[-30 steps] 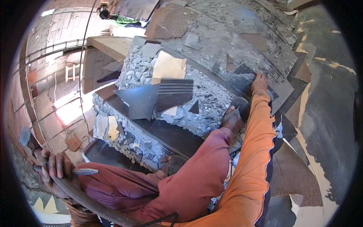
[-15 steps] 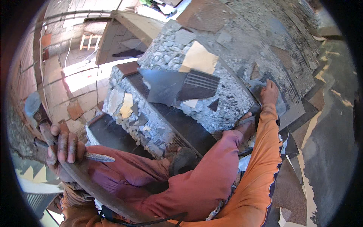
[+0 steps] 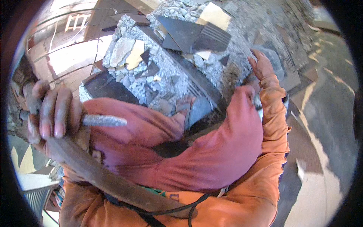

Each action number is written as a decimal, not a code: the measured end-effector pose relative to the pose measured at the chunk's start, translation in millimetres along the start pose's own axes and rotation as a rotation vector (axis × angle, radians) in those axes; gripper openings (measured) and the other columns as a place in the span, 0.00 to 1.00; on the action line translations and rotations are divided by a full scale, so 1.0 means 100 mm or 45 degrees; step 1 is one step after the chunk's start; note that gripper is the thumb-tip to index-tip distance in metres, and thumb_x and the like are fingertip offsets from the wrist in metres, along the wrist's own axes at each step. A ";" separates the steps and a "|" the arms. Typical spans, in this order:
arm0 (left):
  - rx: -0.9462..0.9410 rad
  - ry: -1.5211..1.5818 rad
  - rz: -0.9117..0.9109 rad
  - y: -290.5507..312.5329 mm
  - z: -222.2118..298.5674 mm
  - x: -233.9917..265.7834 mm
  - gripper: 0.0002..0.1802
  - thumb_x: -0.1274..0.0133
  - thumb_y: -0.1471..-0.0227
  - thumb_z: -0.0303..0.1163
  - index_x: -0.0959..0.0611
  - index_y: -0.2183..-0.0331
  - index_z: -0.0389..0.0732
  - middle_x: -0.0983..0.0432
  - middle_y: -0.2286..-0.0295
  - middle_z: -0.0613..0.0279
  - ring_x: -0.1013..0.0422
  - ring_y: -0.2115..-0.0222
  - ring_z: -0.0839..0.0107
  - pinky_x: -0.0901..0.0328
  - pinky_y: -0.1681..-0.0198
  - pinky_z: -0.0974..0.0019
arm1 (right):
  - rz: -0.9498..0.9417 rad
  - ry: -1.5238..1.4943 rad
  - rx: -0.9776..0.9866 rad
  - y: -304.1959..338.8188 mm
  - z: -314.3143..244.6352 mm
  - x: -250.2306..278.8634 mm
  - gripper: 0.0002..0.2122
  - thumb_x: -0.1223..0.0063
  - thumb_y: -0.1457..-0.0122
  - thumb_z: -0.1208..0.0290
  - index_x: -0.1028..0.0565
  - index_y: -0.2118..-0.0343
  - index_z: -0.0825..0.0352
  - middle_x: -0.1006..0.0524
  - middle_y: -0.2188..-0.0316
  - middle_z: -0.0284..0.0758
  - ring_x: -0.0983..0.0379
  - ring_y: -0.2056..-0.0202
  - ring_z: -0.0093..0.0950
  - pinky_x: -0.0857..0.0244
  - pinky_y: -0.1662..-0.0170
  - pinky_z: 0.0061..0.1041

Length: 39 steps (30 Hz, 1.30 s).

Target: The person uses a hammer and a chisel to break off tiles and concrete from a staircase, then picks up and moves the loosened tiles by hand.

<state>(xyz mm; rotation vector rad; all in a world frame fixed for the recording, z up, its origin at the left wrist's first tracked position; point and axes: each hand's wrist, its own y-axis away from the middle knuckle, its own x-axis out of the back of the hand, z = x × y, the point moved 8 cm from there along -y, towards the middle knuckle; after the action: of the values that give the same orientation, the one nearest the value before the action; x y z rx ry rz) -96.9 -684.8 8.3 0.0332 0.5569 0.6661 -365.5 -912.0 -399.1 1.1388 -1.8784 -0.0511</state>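
The broken concrete steps [image 3: 160, 85] run from eleven to one o'clock, riding higher in my view than a moment ago. Dark tile pieces [image 3: 179, 33] lie loose on them near twelve. At two o'clock is the grey slab [image 3: 275, 60], just beside my right hand [image 3: 261, 67]. That hand was palm-down over it; now it is turned up with fingers spread, gripping nothing, though I can't tell whether it is quite clear of the slab. At nine, my left hand [image 3: 56, 109] stays wrapped round the wooden handle [image 3: 109, 179], which slants down toward six, and pins the pointed metal rod [image 3: 105, 120] across it, tip toward three. I take this to mean my right hand is free, while both tools are merely carried, not working.
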 end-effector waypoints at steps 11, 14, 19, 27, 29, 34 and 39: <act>-0.195 0.334 -0.397 0.66 0.53 0.22 0.20 0.56 0.43 0.36 0.25 0.54 0.33 0.30 0.73 0.65 0.40 0.70 0.72 0.42 0.66 0.68 | 0.511 -0.590 -0.323 3.43 -0.62 1.34 0.20 0.49 0.38 0.66 0.32 0.45 0.71 0.25 0.53 0.41 0.30 0.51 0.28 0.38 0.47 0.26; -0.333 0.383 -0.476 1.17 0.86 0.08 0.21 0.57 0.42 0.35 0.27 0.52 0.32 0.31 0.73 0.65 0.39 0.70 0.71 0.41 0.66 0.68 | 0.646 -0.570 -0.184 3.92 -1.13 1.72 0.19 0.50 0.37 0.71 0.33 0.45 0.71 0.26 0.53 0.37 0.31 0.52 0.23 0.38 0.47 0.23; -0.566 0.290 -0.823 2.00 1.64 -0.18 0.21 0.56 0.43 0.34 0.30 0.53 0.30 0.31 0.74 0.66 0.38 0.71 0.73 0.43 0.72 0.72 | 0.768 -0.676 0.120 4.25 -2.17 2.09 0.18 0.51 0.37 0.73 0.33 0.45 0.70 0.25 0.54 0.37 0.31 0.52 0.24 0.38 0.47 0.22; -0.803 0.146 -0.590 3.05 2.29 0.18 0.19 0.47 0.50 0.32 0.31 0.58 0.32 0.32 0.78 0.72 0.38 0.74 0.79 0.46 0.75 0.76 | 0.692 -0.866 0.480 4.58 -3.10 1.77 0.19 0.49 0.39 0.73 0.32 0.45 0.69 0.25 0.55 0.38 0.30 0.53 0.24 0.35 0.52 0.22; -0.931 0.064 -0.551 3.25 2.41 0.25 0.19 0.48 0.49 0.32 0.31 0.57 0.32 0.32 0.78 0.71 0.38 0.74 0.78 0.46 0.75 0.76 | 0.693 -0.898 0.546 4.69 -3.25 1.71 0.19 0.48 0.39 0.72 0.33 0.45 0.69 0.25 0.55 0.39 0.29 0.53 0.24 0.35 0.52 0.22; -0.917 -0.009 -0.744 3.37 2.45 0.10 0.21 0.55 0.45 0.34 0.32 0.53 0.30 0.32 0.75 0.64 0.38 0.72 0.73 0.42 0.69 0.72 | 0.663 -0.949 0.720 5.01 -3.75 1.68 0.21 0.48 0.40 0.72 0.33 0.46 0.74 0.25 0.55 0.41 0.29 0.51 0.29 0.38 0.47 0.27; -0.920 0.020 -0.549 3.25 2.40 0.20 0.22 0.57 0.44 0.34 0.33 0.50 0.31 0.35 0.75 0.61 0.38 0.70 0.71 0.41 0.66 0.70 | 0.555 -0.571 1.100 5.02 -4.84 1.67 0.23 0.45 0.43 0.66 0.31 0.48 0.76 0.25 0.54 0.46 0.28 0.52 0.37 0.38 0.47 0.31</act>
<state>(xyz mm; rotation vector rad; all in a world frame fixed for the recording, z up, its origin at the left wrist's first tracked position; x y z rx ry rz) -151.2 -381.0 269.7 -0.7503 0.2965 0.4126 -391.1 -556.3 223.5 1.2912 -2.6213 0.8921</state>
